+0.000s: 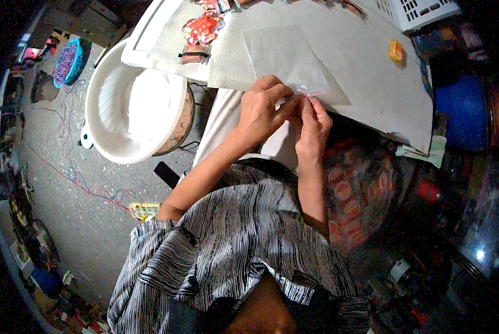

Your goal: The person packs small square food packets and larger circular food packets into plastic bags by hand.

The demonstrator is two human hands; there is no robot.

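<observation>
A clear plastic zip bag lies flat over the near edge of the white table, its reddish-edged mouth turned toward me. My left hand is closed on the bag's mouth from the left, fingers curled at the strip. From the right, my right hand pinches the same edge between thumb and fingers. Both hands nearly touch each other there. The bag looks flat, and I make out nothing inside it. Fingertips are partly hidden behind the knuckles.
On the white table lie red flower-shaped packets, a small pink packet with a black band and a yellow block. A white basin stands at left. A white plastic basket is at the far right. Wires trail over the floor.
</observation>
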